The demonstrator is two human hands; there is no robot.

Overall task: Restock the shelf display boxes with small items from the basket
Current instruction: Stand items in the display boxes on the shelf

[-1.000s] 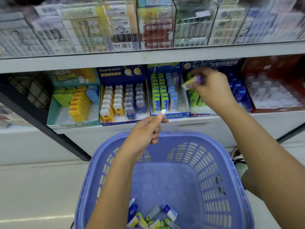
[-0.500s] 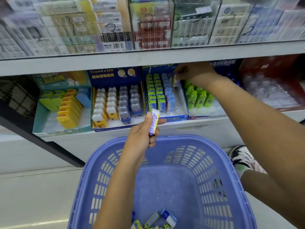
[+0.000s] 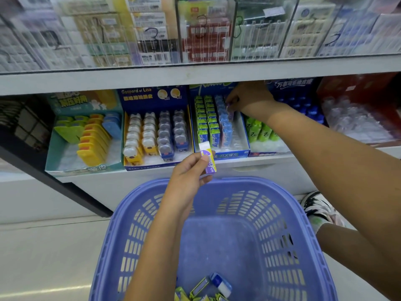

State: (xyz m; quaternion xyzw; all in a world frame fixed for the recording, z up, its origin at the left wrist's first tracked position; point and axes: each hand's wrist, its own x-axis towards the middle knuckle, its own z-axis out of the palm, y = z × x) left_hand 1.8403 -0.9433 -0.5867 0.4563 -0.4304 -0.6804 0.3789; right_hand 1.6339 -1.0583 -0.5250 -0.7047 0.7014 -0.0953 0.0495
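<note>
Beneath the upper shelf (image 3: 195, 77) edge, the right hand (image 3: 249, 97) pinches a purple eraser (image 3: 230, 109) at the open right row of the display box (image 3: 230, 154), the left hand (image 3: 186, 178) gripping a second eraser (image 3: 208, 160) just before its front.

The left grip (image 3: 188, 170) pinches an eraser (image 3: 207, 159) roughly upright between the basket (image 3: 238, 183) and the shelf (image 3: 282, 168) edge. The right grip (image 3: 249, 98) reaches into the blue box (image 3: 230, 154), pinching a second eraser (image 3: 229, 109) at the back of its right-hand row. Loose erasers (image 3: 208, 290) lie in the basket's near end.
</note>
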